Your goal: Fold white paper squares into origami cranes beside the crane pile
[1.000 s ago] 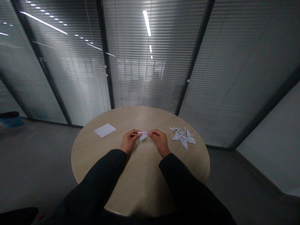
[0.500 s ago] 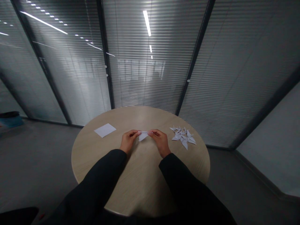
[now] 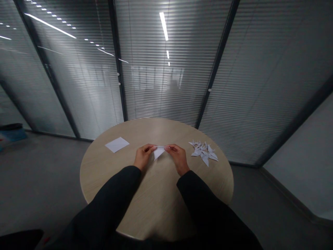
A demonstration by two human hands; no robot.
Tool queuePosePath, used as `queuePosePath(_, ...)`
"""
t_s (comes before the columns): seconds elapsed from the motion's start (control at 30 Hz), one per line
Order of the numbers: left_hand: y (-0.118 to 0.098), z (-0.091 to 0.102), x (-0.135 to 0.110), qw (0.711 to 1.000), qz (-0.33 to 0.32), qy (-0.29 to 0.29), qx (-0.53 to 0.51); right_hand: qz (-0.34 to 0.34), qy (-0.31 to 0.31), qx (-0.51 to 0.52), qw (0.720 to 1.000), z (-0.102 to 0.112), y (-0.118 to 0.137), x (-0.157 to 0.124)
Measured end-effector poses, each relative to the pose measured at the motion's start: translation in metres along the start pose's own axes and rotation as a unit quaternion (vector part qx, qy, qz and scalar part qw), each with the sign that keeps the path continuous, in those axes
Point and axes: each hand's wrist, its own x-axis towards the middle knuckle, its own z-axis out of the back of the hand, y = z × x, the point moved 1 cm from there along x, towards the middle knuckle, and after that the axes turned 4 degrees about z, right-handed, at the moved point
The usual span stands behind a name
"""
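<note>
The left hand [image 3: 142, 157] and right hand [image 3: 178, 157] grip opposite ends of a folded white paper triangle [image 3: 158, 152], lifting it clear of the round wooden counter [image 3: 104, 180], between a blank paper sheet [image 3: 117, 144] and paper cranes [image 3: 203, 152].

Left sleeve [image 3: 111, 198], right sleeve [image 3: 208, 205], both black, long, matte, plain dark cloth, loose cuffs reaching the wrists, left hand [image 3: 143, 156], right hand [image 3: 178, 158], both bare, fingers uncovered.
</note>
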Motion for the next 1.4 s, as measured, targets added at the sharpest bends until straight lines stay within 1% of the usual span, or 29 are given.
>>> queuePosePath(0.17,0.005,-0.001,0.001,0.996,0.048,0.027,-0.065,-0.018,-0.023,0.023,0.999,0.002,-0.001,0.0)
queuePosePath(0.27,0.008,-0.002,0.0,0.994,0.069,0.061,-0.062,-0.024,-0.039,0.038,0.998,0.004,-0.001,0.001)
queuePosePath(0.33,0.009,-0.003,-0.001,0.993,0.072,0.077,-0.048,-0.026,-0.041,0.041,0.998,0.004,0.0,0.001)
queuePosePath(0.67,0.015,-0.001,0.0,0.996,0.044,0.074,-0.005,-0.027,-0.038,0.049,0.998,0.002,0.001,0.0)
queuePosePath(0.9,0.014,0.002,0.001,0.997,0.01,0.059,0.057,-0.033,-0.032,0.045,0.998,0.001,0.001,-0.001)
queuePosePath(1.07,0.014,0.005,0.001,0.993,-0.01,0.077,0.092,-0.031,-0.025,0.037,0.999,0.003,-0.002,0.0)
queuePosePath(1.17,0.012,0.006,0.001,0.987,-0.022,0.081,0.135,-0.017,-0.011,0.006,1.0,0.004,-0.003,0.001)
queuePosePath(1.23,0.01,0.007,-0.001,0.983,-0.027,0.087,0.162,0.014,0.01,-0.043,0.999,0.004,-0.003,0.001)
queuePosePath(1.33,0.01,0.005,-0.002,0.977,-0.029,0.112,0.179,0.075,0.047,-0.135,0.987,0.002,-0.002,-0.001)
queuePosePath(1.4,0.011,0.004,-0.002,0.975,-0.028,0.127,0.179,0.099,0.062,-0.173,0.978,0.001,-0.003,-0.003)
